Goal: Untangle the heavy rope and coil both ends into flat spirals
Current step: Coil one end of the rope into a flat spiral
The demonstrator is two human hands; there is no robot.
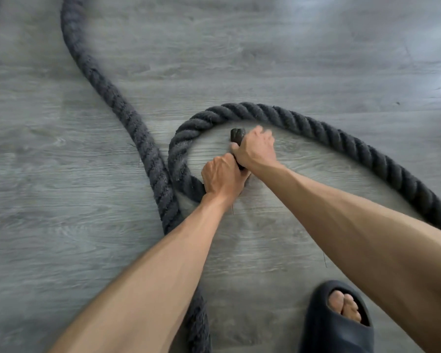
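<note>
On the grey plank floor [316, 59], left hand [223, 178] and right hand [256, 152] curl their fingers round the capped rope end [237, 136] at frame centre; the stiff heavy rope [303, 122] may spring this first turn open.

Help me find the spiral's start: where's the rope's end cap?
Head view, centre: the end cap pokes from the right hand, inside the curled rope, left hand just below.

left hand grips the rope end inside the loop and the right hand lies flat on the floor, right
No. The head view shows the right hand gripping the rope end too, just beyond the left hand, not lying flat on the floor. The rest holds.
</note>
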